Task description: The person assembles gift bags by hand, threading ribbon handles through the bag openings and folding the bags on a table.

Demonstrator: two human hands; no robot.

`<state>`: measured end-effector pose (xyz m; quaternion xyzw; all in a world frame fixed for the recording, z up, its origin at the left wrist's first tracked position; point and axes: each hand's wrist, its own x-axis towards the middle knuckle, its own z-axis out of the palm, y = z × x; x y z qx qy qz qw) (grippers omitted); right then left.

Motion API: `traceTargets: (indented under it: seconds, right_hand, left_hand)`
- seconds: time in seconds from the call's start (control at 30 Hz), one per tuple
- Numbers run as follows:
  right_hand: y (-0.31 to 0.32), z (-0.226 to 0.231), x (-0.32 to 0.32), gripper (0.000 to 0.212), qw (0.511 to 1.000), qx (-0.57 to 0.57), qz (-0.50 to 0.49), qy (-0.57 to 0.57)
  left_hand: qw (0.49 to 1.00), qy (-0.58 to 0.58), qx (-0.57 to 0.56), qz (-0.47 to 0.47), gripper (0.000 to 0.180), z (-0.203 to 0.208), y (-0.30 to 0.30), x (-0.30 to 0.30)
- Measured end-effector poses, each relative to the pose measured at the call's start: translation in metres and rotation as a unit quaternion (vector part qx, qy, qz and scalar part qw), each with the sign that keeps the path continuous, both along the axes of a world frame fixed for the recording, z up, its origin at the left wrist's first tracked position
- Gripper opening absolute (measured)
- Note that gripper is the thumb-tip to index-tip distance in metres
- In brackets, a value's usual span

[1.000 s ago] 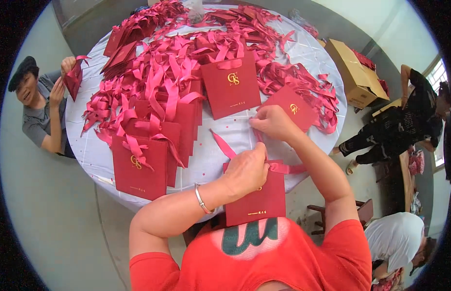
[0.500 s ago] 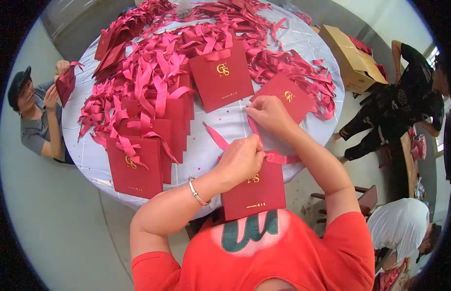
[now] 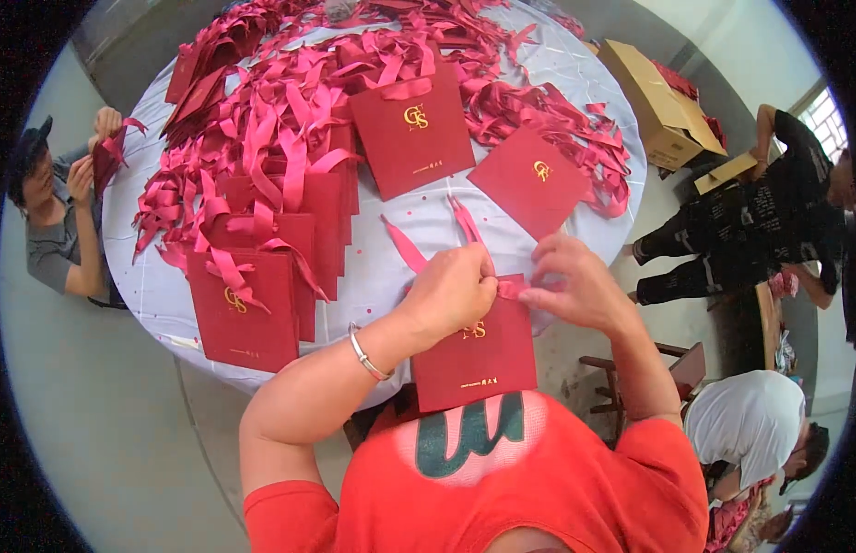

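A dark red paper gift bag (image 3: 474,364) with a gold emblem stands upright against my shirt at the table's near edge. My left hand (image 3: 454,293) is closed in a pinch on the pink ribbon (image 3: 513,288) at the bag's top. Two ribbon tails stick out beyond that hand, one slanting up left and one pointing away from me. Just right of the ribbon is my right hand (image 3: 580,284), its fingers curved and apart. Its thumb is by the ribbon's right end; whether they touch is hard to see.
Two more red bags, an upright-facing one (image 3: 414,129) and a tilted one (image 3: 529,182), lie ahead on the white-covered table (image 3: 368,263). Bags stand stacked (image 3: 248,309) at left, with heaped ribbons behind. A cardboard box (image 3: 654,106) and several people are around.
My right hand has let go of the far ribbon tail and come down, nearer to me, beside the bag's top. The left hand keeps its pinch. The whole view has shifted slightly.
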<state>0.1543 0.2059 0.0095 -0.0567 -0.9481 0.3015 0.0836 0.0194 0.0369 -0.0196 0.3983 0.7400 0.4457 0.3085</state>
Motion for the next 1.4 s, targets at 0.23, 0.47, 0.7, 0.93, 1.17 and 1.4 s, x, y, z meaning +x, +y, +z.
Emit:
traceTargets:
  seconds: [0.23, 0.47, 0.7, 0.93, 1.17, 1.4]
  right_hand:
    - [-0.004, 0.018, 0.013, 0.010, 0.974, -0.213, -0.037, -0.069]
    - [0.001, 0.030, 0.021, 0.041, 0.835, -0.545, 0.055, 0.056]
    - [0.002, 0.020, 0.016, 0.069, 0.783, -0.572, 0.138, 0.199]
    - [0.007, 0.020, 0.008, 0.025, 0.808, -0.543, 0.036, 0.226]
    - [-0.013, 0.038, -0.015, 0.007, 0.865, -0.423, 0.065, 0.264]
    - [-0.027, -0.004, -0.026, 0.011, 0.985, -0.162, -0.012, 0.065]
  left_hand:
    - [0.996, 0.092, -0.010, 0.014, 0.014, -0.003, 0.001, 0.003]
    - [0.992, 0.125, -0.012, 0.028, 0.014, -0.005, 0.001, 0.007]
    - [0.989, 0.144, 0.006, 0.030, 0.014, -0.009, 0.003, 0.007]
    - [0.988, 0.153, -0.008, 0.037, 0.014, -0.006, 0.002, 0.007]
    - [0.984, 0.175, 0.013, 0.036, 0.016, -0.006, -0.002, 0.007]
    - [0.994, -0.085, -0.054, -0.045, 0.025, 0.020, -0.010, -0.013]
